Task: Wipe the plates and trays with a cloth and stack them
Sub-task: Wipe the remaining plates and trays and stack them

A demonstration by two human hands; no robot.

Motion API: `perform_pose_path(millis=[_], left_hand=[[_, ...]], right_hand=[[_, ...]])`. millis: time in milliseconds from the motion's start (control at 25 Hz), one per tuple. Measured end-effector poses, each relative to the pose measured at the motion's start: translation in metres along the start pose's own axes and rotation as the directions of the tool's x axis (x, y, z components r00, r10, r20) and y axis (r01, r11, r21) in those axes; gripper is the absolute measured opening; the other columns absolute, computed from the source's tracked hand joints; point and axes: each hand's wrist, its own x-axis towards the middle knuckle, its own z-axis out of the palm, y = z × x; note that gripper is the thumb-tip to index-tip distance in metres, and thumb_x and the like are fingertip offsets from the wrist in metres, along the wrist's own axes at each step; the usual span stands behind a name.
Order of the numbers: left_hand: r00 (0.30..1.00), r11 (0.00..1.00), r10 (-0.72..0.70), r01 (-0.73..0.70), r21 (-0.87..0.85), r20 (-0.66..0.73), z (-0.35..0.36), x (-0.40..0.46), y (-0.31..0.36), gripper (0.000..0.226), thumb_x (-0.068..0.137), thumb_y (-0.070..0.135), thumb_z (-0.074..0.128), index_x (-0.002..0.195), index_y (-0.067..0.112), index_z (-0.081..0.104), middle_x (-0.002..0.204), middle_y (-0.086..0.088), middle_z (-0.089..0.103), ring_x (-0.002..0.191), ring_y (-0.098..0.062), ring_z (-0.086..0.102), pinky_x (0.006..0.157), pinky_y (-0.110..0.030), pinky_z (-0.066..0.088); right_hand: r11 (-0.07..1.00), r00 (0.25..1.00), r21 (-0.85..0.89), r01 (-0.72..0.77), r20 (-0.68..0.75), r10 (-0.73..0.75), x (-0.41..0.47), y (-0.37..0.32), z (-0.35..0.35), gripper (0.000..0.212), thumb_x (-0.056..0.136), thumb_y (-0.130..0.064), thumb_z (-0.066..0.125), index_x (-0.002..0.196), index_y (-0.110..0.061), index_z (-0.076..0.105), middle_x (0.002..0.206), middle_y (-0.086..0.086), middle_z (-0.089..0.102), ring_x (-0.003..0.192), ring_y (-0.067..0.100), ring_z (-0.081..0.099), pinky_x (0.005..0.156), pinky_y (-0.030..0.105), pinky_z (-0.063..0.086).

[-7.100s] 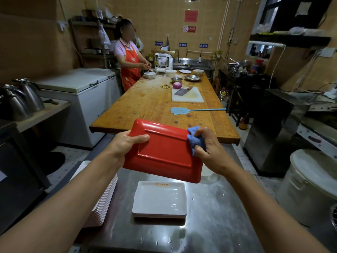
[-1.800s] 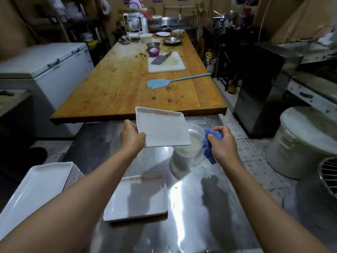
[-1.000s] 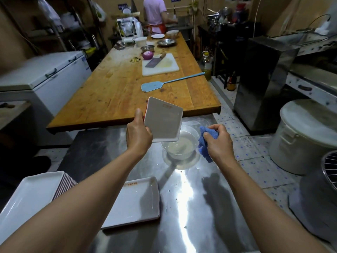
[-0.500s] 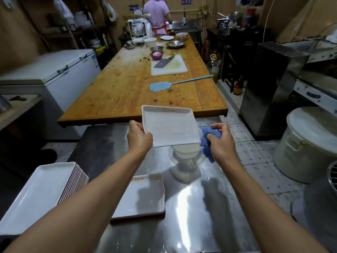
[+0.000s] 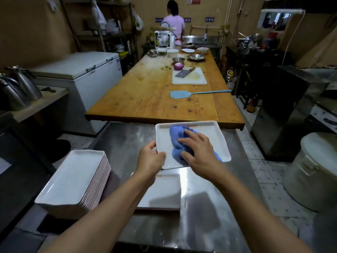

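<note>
The left hand (image 5: 151,158) holds a white plate (image 5: 215,137) by its edge. The right hand (image 5: 198,152) presses a blue cloth (image 5: 176,136) on it with flat fingers.

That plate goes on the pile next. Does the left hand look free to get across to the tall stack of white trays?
Probably yes. The left hand grips the plate, and the stack sits on its own side with nothing between them.
</note>
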Motion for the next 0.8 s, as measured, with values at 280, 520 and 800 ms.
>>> perform_pose_path(millis=[280, 520, 800], left_hand=[[0.997, 0.999, 0.03, -0.031, 0.014, 0.071, -0.043, -0.038, 0.008, 0.044, 0.08, -0.013, 0.044, 0.109, 0.016, 0.061, 0.069, -0.014, 0.061, 0.063, -0.025, 0.051, 0.055, -0.033, 0.039], [0.996, 0.997, 0.08, -0.08, 0.012, 0.027, -0.076, -0.051, 0.019, 0.043, 0.079, -0.012, 0.043, 0.107, 0.013, 0.064, 0.072, -0.018, 0.058, 0.062, -0.024, 0.045, 0.056, -0.032, 0.034], [0.997, 0.994, 0.077, -0.078, -0.077, -0.006, -0.103, -0.057, 0.023, 0.045, 0.082, -0.015, 0.043, 0.095, 0.023, 0.063, 0.072, 0.005, 0.073, 0.065, -0.017, 0.065, 0.06, -0.03, 0.051]], right_hand=[[0.962, 0.963, 0.043, 0.271, -0.027, -0.27, 0.009, -0.065, 0.035, 0.033, 0.089, 0.0, 0.054, 0.121, 0.001, 0.059, 0.14, 0.016, 0.043, 0.127, 0.032, 0.036, 0.102, 0.009, 0.013], [0.941, 0.93, -0.152, 0.303, -0.167, -0.327, 0.019, -0.088, 0.045, 0.032, 0.082, -0.016, 0.058, 0.11, -0.007, 0.067, 0.127, 0.015, 0.057, 0.116, 0.037, 0.049, 0.093, 0.038, 0.037], [0.993, 0.974, -0.084, 0.088, -0.201, -0.103, 0.018, -0.035, 0.016, 0.023, 0.089, -0.002, 0.053, 0.11, 0.002, 0.061, 0.131, 0.017, 0.05, 0.119, 0.033, 0.047, 0.096, 0.022, 0.033]])
